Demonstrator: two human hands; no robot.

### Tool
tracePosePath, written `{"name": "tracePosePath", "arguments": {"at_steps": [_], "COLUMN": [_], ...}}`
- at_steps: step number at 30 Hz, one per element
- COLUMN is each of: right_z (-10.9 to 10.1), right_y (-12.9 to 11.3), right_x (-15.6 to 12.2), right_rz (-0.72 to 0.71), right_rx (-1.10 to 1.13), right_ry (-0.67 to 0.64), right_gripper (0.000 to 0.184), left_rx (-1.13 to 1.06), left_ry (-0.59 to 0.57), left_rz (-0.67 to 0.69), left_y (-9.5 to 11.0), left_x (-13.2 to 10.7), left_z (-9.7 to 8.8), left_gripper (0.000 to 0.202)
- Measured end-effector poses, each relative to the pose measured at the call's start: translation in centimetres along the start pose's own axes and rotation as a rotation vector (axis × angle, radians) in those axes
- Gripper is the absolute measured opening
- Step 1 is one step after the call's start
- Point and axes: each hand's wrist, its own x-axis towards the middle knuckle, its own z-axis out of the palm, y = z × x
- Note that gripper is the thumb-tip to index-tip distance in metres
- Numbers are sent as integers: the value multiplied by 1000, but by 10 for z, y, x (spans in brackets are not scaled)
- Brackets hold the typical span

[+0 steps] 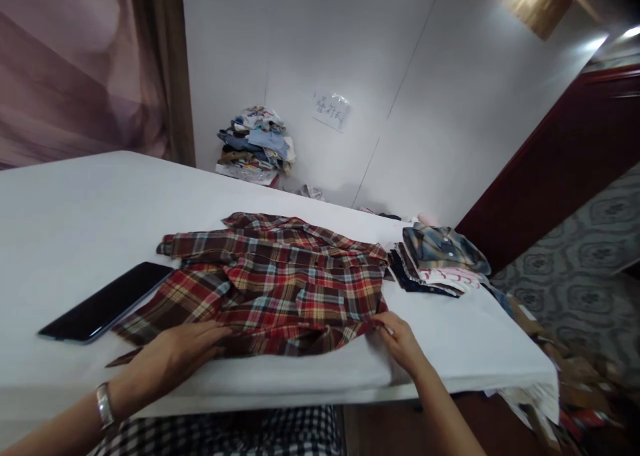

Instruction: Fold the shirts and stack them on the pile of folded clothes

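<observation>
A plaid shirt (265, 289) in red, brown and yellow lies sideways on the white table, with its collar end at the right. Its near side is bunched into folds, and one sleeve trails toward the lower left. My left hand (175, 349), with a silver bracelet at the wrist, rests stretched out on the near folds of the shirt. At the shirt's near right corner, my right hand (397, 336) pinches the fabric between thumb and fingers. The fabric right under my left fingers is partly hidden.
A black tablet-like slab (107, 303) lies left of the shirt, close to its sleeve. Folded clothes (440, 256) are stacked at the right. Behind the table's far edge rises a pile of garments (257, 143). A paper sign (331, 111) hangs on the wall.
</observation>
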Motion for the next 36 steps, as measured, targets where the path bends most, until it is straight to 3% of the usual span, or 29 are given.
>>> {"name": "tracePosePath", "arguments": {"at_steps": [3,6,8,11,13,15,17,19,22,25,27,31,36], "right_z": [2,6,8,10,11,14,16,18,21,30,39,60,88], "right_y": [-6,-6,-5,-2,0,3,6,11,18,24,27,32,45], "right_x": [-14,-15,-9,9,26,44,62,80,110,150,181,241,280], "right_rz": [33,94,143,165,165,170,161,130,69,27,38,156,350], "right_rx": [-15,11,29,62,92,84,20,-50,-85,-99,-146,-327,-425], "right_ry": [-41,-76,-82,-1,49,12,-68,-88,-26,14,-13,-165,-223], "right_gripper": [33,39,38,30,29,31,32,32,30,28,28,28,47], "left_rx": [12,59,73,82,110,129,103,7,-178,-54,107,165,163], "left_ry": [-23,-61,-100,-100,-103,-209,-354,-423,-343,-187,-178,-384,-496], "left_rz": [100,117,44,-189,-353,-448,-484,-483,-526,-624,-699,-861,-877], "left_y": [-2,-11,-18,-26,-30,-33,-39,-47,-67,-101,-130,-177,-193], "left_x": [-5,-5,2,23,40,55,66,76,96,123,141,164,174], "left_z": [12,13,8,-4,-11,-15,-17,-22,-34,-41,-38,-18,0], "left_gripper": [33,39,32,32,38,37,31,28,39,53,59,62,39]}}
